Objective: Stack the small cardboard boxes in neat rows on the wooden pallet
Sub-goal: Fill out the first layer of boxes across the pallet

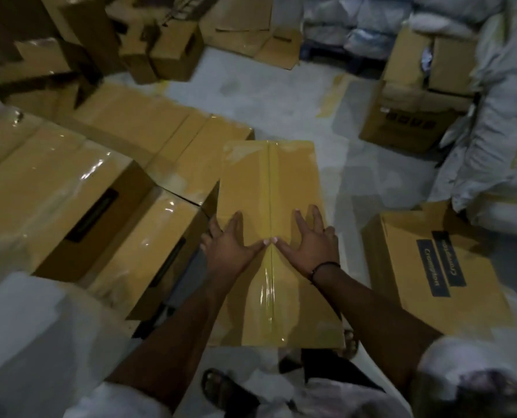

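Note:
A long taped cardboard box (269, 182) lies in front of me, a strip of clear tape running down its middle. My left hand (230, 245) rests flat on its top, left of the tape, fingers spread. My right hand (308, 242) lies flat to the right of the tape, a dark band at its wrist. The two thumbs meet at the tape line. Neither hand grips anything. Left of this box, several taped boxes (70, 182) lie side by side in rows. The pallet itself is hidden under the boxes.
A printed box (438, 267) stands on the floor at the right, another open one (414, 110) farther back. White sacks (498, 131) pile up on the right. More cartons (166, 46) crowd the back left. Bare grey floor (281, 101) lies ahead. My sandalled foot (221, 384) is below.

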Tool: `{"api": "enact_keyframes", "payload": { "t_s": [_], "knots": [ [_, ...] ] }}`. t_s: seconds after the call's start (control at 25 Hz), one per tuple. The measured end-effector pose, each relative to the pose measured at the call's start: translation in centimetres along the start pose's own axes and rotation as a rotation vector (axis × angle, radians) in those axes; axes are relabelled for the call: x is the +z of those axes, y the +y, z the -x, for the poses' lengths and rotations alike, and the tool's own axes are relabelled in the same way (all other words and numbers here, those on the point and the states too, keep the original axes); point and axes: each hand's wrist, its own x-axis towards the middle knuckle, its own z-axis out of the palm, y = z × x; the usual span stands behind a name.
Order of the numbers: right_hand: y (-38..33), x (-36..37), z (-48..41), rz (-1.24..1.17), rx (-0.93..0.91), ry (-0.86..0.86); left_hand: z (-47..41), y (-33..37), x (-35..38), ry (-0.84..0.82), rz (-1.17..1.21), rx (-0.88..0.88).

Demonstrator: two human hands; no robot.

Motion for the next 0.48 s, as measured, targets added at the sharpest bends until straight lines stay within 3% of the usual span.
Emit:
{"api": "enact_keyframes", "payload": {
  "t_s": [0.28, 0.48],
  "knots": [
    [-20.7, 4.5, 6.9, 0.021, -0.075, 0.098, 1.5, -15.9, -13.9, 0.175, -0.058, 0.0],
    [-30.4, 7.4, 8.1, 0.003, -0.105, 0.105, -0.8, -22.9, -20.1, 0.222, -0.148, 0.103]
  ]
}}
